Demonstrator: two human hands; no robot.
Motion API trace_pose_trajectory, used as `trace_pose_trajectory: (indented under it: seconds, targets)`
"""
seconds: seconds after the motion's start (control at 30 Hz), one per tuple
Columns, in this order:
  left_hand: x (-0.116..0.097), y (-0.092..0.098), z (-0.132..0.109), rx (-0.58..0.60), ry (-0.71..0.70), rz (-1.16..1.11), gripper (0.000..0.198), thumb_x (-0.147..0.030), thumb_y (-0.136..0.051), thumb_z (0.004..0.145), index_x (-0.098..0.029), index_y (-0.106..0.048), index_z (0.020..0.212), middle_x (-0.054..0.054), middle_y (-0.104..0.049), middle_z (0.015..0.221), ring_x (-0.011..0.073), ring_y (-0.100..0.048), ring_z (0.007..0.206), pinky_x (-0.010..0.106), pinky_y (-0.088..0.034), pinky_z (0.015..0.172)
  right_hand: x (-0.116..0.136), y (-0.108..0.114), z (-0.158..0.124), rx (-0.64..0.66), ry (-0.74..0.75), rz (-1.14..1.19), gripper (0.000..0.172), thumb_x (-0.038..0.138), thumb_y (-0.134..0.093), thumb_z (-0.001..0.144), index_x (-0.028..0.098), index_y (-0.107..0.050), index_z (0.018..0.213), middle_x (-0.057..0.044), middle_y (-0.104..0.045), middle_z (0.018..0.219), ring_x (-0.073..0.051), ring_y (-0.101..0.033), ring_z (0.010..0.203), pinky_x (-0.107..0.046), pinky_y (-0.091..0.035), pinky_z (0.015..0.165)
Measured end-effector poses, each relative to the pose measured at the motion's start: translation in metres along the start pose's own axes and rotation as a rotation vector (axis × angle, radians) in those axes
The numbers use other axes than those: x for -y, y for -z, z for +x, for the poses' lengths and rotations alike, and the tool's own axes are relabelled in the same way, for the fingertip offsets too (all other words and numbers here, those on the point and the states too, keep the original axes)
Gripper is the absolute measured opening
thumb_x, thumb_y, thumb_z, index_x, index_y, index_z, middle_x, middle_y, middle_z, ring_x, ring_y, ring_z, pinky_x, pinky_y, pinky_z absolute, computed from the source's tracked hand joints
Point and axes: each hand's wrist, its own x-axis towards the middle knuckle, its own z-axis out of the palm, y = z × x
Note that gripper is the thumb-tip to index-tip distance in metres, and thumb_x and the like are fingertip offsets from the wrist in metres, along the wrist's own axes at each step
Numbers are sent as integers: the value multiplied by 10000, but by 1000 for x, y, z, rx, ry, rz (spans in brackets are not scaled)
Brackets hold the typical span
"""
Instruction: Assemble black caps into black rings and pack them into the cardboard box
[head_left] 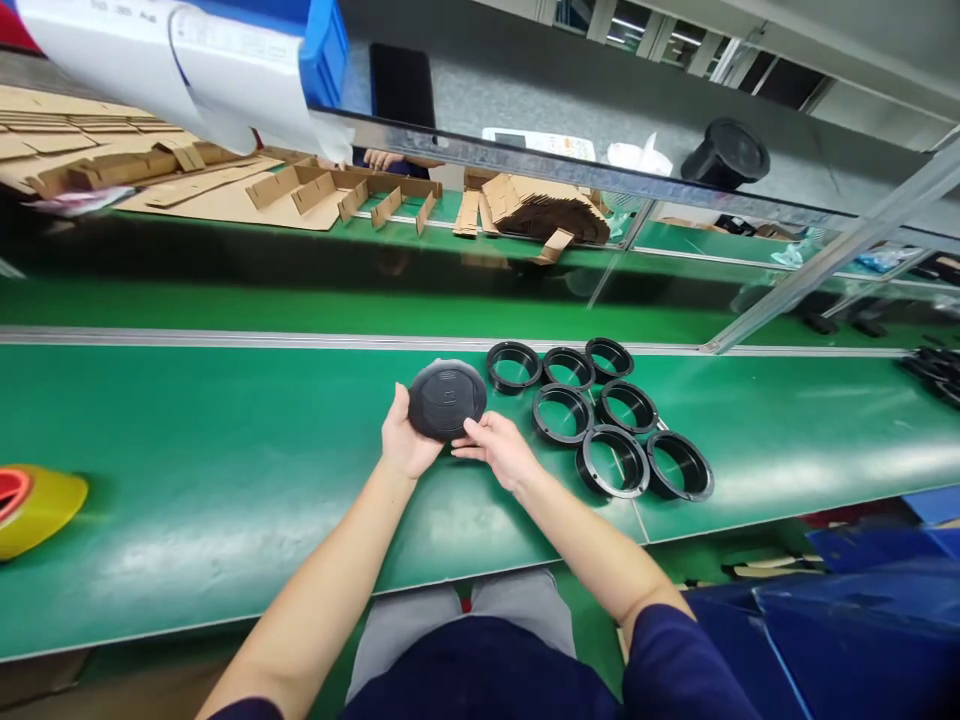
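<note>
Grip: our left hand (409,440) and right hand (501,450), closed on black disc (448,398)
Rings (589,415): seven, reaching from counter's (247,450) far edge towards near edge

Glossy green worktop (247,430) spanning the frame's full width at mid-ht., w/ a pale metal strip (225,338) along its back. Directly on it: 7 blk. rings (616,436) clustered just R of ctr.; yellow tape roll (56,510) w/ orange core, lower L edge, partly cropped; dark parts (937,370), too unclear to ID, far R edge.
</note>
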Motion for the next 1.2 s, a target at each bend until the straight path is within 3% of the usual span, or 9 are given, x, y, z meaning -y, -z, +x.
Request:
trace_pose_trajectory:
  seconds: [0.1, 0.2, 0.27, 0.33, 0.57, 0.7, 0.9, 1.07, 1.2]
  targets:
    - [-5, 2, 1, -66, 64, -22, 528, -562, -462, 1031, -120, -711, 1175, 135, -740, 1199, 317, -624, 1274, 511, -480, 1137, -7, 2, 5, -134, 111, -112, 525, 686, -752, 775, 203, -571, 873, -77, -642, 935, -286, -666, 1012, -510, -608, 918]
    - [-6, 0, 4, -76, 146, -25, 624, -568, -325, 1069, -87, -702, 1193, 162, -735, 1204, 319, -634, 1262, 516, -488, 1127, -4, 14, 13, -244, 434, -407, 299, 441, -650, 935, 231, -690, 1143, -106, -582, 1276, -276, -496, 1302, -498, -433, 1167]
    - [-4, -2, 4, -82, 205, -7, 658, -586, -303, 1070, -76, -691, 1221, 174, -733, 1206, 321, -638, 1259, 514, -487, 1128, -4, 21, 16, -246, 656, -676, 315, 359, -526, 1012, 258, -712, 1246, -111, -536, 1353, -278, -438, 1341, -492, -414, 1175]
    - [0, -4, 3, -97, 227, 10, 640, -583, -306, 1072, -97, -672, 1269, 160, -727, 1232, 314, -639, 1262, 511, -478, 1137, -6, 26, 16, -238, 751, -841, 358, 332, -455, 1053, 275, -704, 1304, -111, -509, 1382, -285, -415, 1336, -495, -421, 1162]
    - [15, -13, -5, -56, 247, 111, 554, -562, -337, 1076, -198, -602, 1398, 114, -719, 1266, 313, -599, 1322, 556, -429, 1165, -9, 42, 18, -178, 731, -856, 432, 401, -372, 1109, 235, -768, 1152, -107, -497, 1397, -285, -370, 1357, -471, -343, 1209]
    - [18, -15, -5, -105, 311, 129, 631, -673, -378, 1029, -153, -683, 1218, 164, -724, 1227, 386, -601, 1303, 643, -440, 1119, -5, 45, 18, -149, 631, -745, 568, 505, -292, 1118, 220, -781, 1062, -109, -529, 1387, -272, -396, 1369, -451, -374, 1189]
    - [18, -15, -6, -84, 265, 205, 649, -730, -502, 961, -160, -696, 1203, 163, -723, 1221, 433, -568, 1325, 664, -472, 1079, 9, 43, 7, -156, 591, -626, 698, 614, -173, 1099, 235, -753, 1184, -106, -545, 1386, -241, -446, 1386, -433, -404, 1184]
    - [15, -11, -3, -131, 258, 250, 670, -750, -494, 954, -157, -699, 1188, 162, -729, 1201, 423, -584, 1309, 619, -522, 1047, 6, 44, 5, -129, 599, -687, 635, 515, -138, 1119, 265, -662, 1377, -85, -485, 1478, -249, -400, 1429, -462, -351, 1232]
    - [10, -7, 2, -192, 187, 224, 652, -695, -403, 1018, -145, -693, 1216, 131, -704, 1288, 328, -566, 1352, 465, -542, 1079, -5, 36, 8, 35, 711, -936, 532, 568, -458, 1067, 255, -566, 1482, -95, -349, 1618, -324, -232, 1521, -534, -257, 1275]
